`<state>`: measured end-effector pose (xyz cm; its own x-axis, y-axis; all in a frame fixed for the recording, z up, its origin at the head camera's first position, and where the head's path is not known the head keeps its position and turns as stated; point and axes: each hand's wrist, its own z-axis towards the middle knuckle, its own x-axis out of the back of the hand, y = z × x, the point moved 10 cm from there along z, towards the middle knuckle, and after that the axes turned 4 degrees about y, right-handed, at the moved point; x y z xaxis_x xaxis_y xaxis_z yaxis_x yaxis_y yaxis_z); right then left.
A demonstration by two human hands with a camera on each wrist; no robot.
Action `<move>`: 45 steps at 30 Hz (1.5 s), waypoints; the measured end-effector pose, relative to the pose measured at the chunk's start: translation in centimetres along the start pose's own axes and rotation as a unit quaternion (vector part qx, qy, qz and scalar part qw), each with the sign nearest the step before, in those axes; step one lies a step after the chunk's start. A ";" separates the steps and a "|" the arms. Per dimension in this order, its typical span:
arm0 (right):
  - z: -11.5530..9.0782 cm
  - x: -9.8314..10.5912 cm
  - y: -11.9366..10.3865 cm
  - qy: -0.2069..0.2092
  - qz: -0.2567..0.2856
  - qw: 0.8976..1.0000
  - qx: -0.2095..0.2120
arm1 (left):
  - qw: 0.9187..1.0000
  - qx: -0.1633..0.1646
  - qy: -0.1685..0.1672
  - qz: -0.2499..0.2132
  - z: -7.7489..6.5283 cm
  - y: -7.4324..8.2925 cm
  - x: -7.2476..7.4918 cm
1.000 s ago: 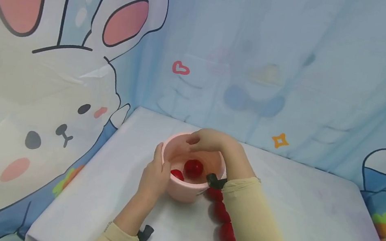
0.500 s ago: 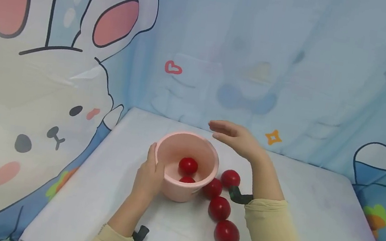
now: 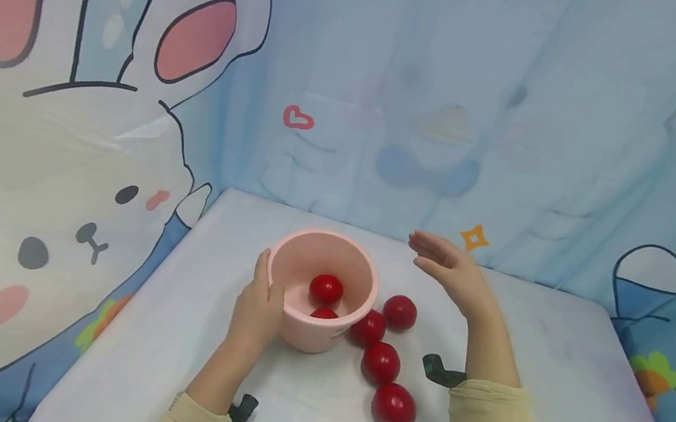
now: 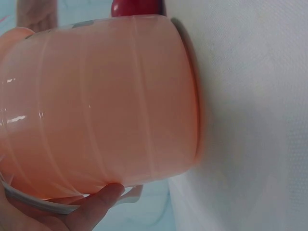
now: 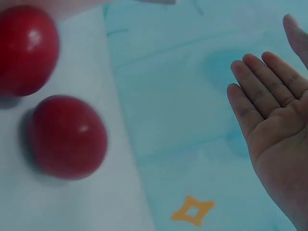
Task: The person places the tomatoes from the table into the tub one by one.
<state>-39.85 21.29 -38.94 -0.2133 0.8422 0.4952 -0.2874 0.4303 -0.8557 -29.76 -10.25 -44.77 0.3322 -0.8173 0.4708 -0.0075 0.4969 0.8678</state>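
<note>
A pink plastic bucket (image 3: pixel 310 339) stands on the white table, its mouth tilted toward the head camera. Two glossy red, roundish, fruit-like things lie inside; the farther red round thing (image 3: pixel 325 288) shows whole, the nearer is half hidden by the rim. My left hand (image 3: pixel 257 311) grips the bucket's left side at the rim; the left wrist view shows a thumb (image 4: pixel 98 204) against the wall beside a pale handle. My right hand (image 3: pixel 453 270) is raised to the right of the bucket, fingers straight, palm (image 5: pixel 281 139) bare, holding nothing.
Several more red round things (image 3: pixel 395 406) lie on the table right of the bucket, in a line running toward the front. The white table (image 3: pixel 551 356) ends at the back against a blue cloth (image 3: pixel 361 48) with a printed rabbit at left.
My right hand has come out of the bucket's mouth and moved right, fingers straight. The left hand keeps its grip on the bucket. The table's red round things now show fully.
</note>
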 end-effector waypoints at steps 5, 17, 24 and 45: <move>-0.4 -0.8 4.2 0.009 -0.008 0.999 -0.042 | 1.000 -0.008 0.007 0.002 0.1 -0.1 0.3; -1.3 -3.3 10.7 -0.018 -0.055 0.989 -0.134 | 1.000 -0.005 0.001 -0.002 0.0 -0.4 0.0; -1.9 -4.8 13.9 -0.030 -0.074 0.983 -0.167 | 1.000 -0.006 0.002 -0.003 -0.1 -0.4 -0.1; -3.0 -3.4 14.1 -0.008 -0.120 0.976 -0.180 | 1.000 -0.009 0.007 -0.002 0.0 -0.2 -0.1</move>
<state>-40.40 25.52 -53.16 -0.1952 0.6991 0.6878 0.0143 0.7033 -0.7108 -29.86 -10.24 -44.99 0.3450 -0.8151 0.4654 0.0113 0.4994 0.8663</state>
